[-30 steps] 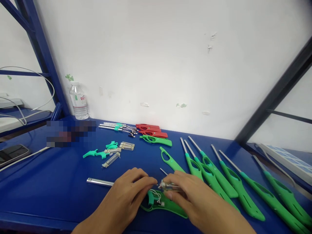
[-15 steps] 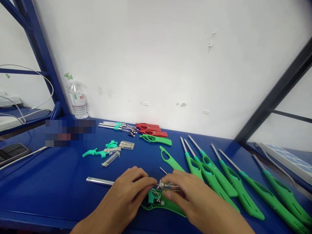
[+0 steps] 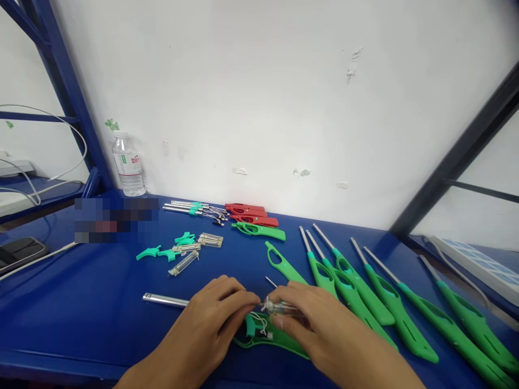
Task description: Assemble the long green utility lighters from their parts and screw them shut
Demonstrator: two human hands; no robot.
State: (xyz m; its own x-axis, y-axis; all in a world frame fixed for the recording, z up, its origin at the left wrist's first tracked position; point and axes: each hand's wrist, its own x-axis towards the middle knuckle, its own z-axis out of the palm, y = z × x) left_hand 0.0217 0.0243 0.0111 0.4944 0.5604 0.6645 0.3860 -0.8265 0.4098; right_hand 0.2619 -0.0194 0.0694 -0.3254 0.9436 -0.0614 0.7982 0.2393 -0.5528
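Observation:
Between the thumb and fingers of my right hand (image 3: 306, 319) is a clear lighter fuel tank (image 3: 279, 306), its valve end pointing left. My left hand (image 3: 219, 316) is closed in a pinch just left of that valve, fingertips almost touching it; whatever they pinch is too small to make out. Beneath both hands lies an open green lighter shell (image 3: 279, 340), holding a teal trigger (image 3: 250, 326), white wires (image 3: 261, 321) and a small dark igniter (image 3: 263, 335). A metal lighter tube (image 3: 166, 300) sticks out left from under my left hand.
Several green lighters (image 3: 381, 294) with metal tubes lie at right. A green shell half (image 3: 281, 265) rests ahead. Farther back are red shells (image 3: 253, 213), metal tubes with wires (image 3: 194, 209), teal triggers (image 3: 152, 252) and clear tanks (image 3: 184, 263). A water bottle (image 3: 128, 165) stands back left.
Both hands stay almost in place, with the tank still in my right hand. The whole view has shifted very slightly.

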